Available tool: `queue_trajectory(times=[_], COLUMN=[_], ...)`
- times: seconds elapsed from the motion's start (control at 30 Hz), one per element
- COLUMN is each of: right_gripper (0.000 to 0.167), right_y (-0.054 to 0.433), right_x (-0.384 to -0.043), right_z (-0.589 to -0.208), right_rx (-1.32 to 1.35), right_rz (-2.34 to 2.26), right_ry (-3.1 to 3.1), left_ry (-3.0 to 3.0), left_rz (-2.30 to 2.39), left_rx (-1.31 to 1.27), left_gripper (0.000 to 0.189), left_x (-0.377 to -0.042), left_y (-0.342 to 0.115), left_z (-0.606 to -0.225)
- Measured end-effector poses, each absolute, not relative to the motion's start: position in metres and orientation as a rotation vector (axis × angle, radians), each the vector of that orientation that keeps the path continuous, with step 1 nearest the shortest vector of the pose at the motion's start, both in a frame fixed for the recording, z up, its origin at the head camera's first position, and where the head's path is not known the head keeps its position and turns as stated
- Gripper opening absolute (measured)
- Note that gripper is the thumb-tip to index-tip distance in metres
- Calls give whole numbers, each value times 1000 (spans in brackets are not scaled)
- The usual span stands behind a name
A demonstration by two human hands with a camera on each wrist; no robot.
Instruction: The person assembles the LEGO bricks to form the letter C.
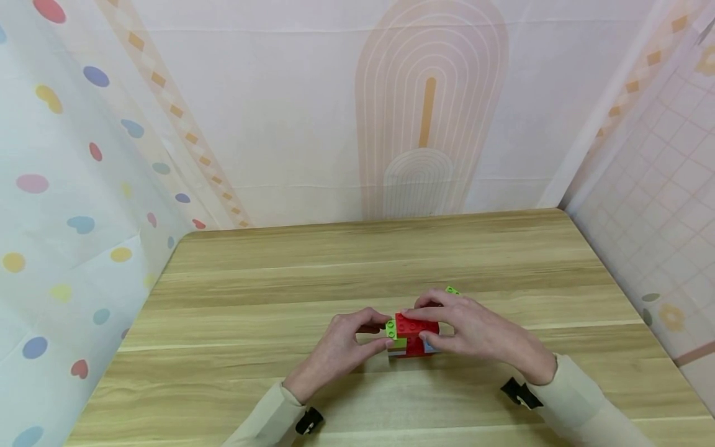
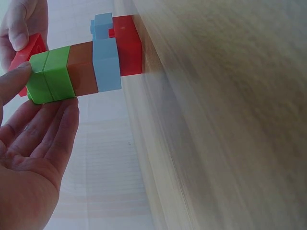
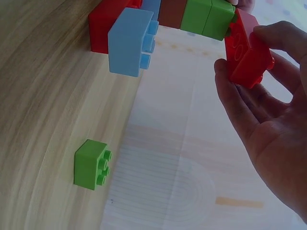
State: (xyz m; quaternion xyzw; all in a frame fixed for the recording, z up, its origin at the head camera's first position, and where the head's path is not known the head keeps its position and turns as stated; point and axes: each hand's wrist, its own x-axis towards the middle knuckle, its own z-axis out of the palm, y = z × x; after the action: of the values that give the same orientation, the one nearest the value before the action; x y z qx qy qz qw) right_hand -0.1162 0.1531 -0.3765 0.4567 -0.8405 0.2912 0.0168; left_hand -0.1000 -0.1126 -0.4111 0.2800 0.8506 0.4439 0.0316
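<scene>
A stack of toy building bricks stands on the table. Its base is a long red brick [image 2: 128, 45], with a light blue brick [image 3: 127, 40] on the end by my right hand. On the other end rise another light blue brick [image 2: 106, 64], a brown brick [image 2: 82, 69] and two green bricks [image 2: 57, 72]. My left hand [image 1: 346, 344] pinches the green bricks between thumb and fingers. With its thumb and fingers my right hand [image 1: 475, 326] grips a red brick [image 3: 249, 48], one end of it at the studs of the top green brick, the rest overhanging.
A loose green brick [image 3: 90, 165] lies on the wooden table [image 1: 268, 279] behind my right hand. Patterned cloth [image 1: 290, 112] hangs along the back and both sides of the table.
</scene>
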Motion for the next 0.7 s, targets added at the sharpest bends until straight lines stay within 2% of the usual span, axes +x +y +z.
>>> queue_trajectory(times=[0.7], right_gripper=[40], right_y=[153], right_x=[-118], right_z=[-370], right_rx=[1474], right_rz=[777], right_ry=[-2625], left_ry=[2605], left_rz=[1368], left_rx=[848], left_gripper=[28], left_x=[-101], left_y=[-112], left_z=[-411])
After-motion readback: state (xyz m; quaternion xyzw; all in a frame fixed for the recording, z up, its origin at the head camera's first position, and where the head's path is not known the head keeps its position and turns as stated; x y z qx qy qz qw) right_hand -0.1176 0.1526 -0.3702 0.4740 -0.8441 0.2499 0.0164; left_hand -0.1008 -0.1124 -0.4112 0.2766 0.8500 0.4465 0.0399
